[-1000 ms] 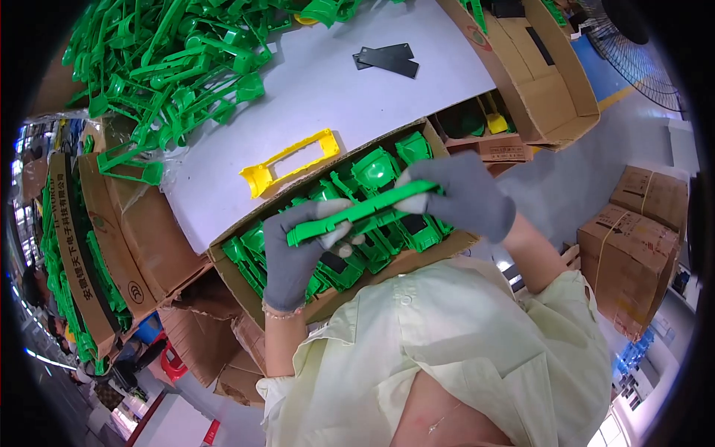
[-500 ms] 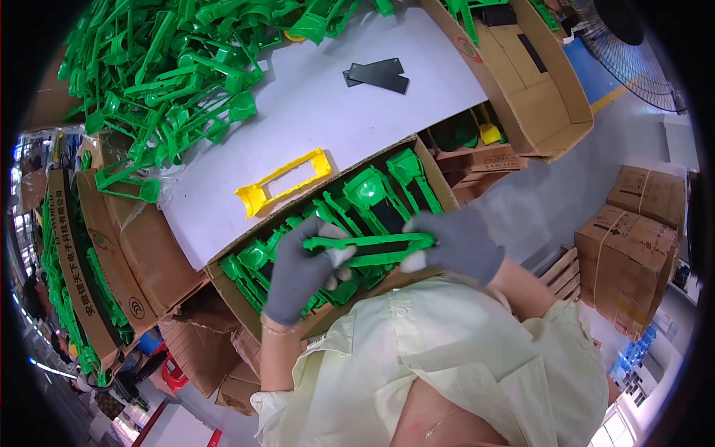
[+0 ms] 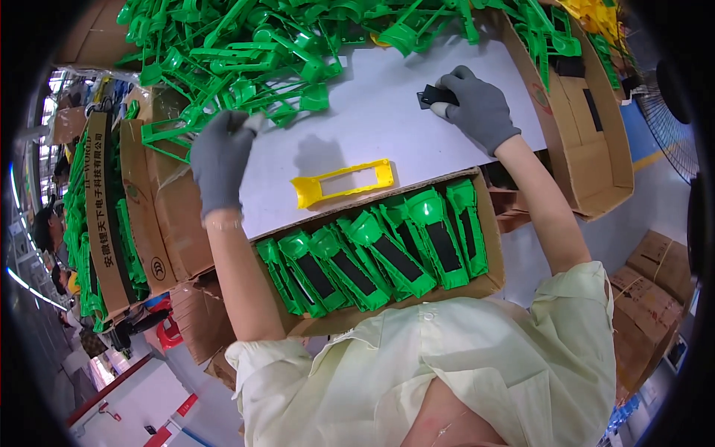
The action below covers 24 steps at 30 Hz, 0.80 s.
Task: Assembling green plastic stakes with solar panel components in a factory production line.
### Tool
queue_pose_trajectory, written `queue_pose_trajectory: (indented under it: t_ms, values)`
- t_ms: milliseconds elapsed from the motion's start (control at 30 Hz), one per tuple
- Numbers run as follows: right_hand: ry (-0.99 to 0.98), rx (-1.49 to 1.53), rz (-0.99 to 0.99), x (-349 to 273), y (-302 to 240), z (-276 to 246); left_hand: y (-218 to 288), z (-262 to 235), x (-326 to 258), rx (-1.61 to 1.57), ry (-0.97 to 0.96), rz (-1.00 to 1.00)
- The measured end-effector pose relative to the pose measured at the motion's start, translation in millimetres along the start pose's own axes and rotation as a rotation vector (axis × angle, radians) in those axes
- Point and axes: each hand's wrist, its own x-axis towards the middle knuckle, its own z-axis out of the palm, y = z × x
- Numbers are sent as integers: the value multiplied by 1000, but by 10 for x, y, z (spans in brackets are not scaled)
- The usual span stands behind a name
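Both my hands wear grey gloves with pale fingertips. My right hand point(image 3: 480, 108) is over the white tabletop at the back right, its thumb and fingers closed on the dark flat plates point(image 3: 438, 97); the glove covers much of them. At the left, my left hand point(image 3: 222, 164) is raised beside the heap of green plastic frames point(image 3: 246, 56), fingers slightly apart, with nothing visible in it. A yellow plastic frame point(image 3: 346, 182) lies on the table between my hands. Nearer me, a cardboard box point(image 3: 488, 287) holds a slanted row of green frames point(image 3: 387, 257), most with black plates inside.
An open carton point(image 3: 596, 160) with green frames and dark strips stands at the right of the table. More cartons point(image 3: 160, 246) of green parts are at the left. Strapped boxes point(image 3: 648, 298) sit on the floor at the right, below a fan point(image 3: 663, 112).
The green frame that both hands held now lies out of my hands, among those in the box. My left hand has moved up and left, my right hand up onto the dark plates.
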Motion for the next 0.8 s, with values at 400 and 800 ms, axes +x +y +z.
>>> queue_pose_trajectory:
  t_ms: [400, 800]
  values:
    - [219, 328, 29, -109, -62, -180, 82, 1132, 197, -83, -286, -315]
    - [-7, 1259, 417, -732, -592, -764, 147, 56, -1052, -988, 406, -352]
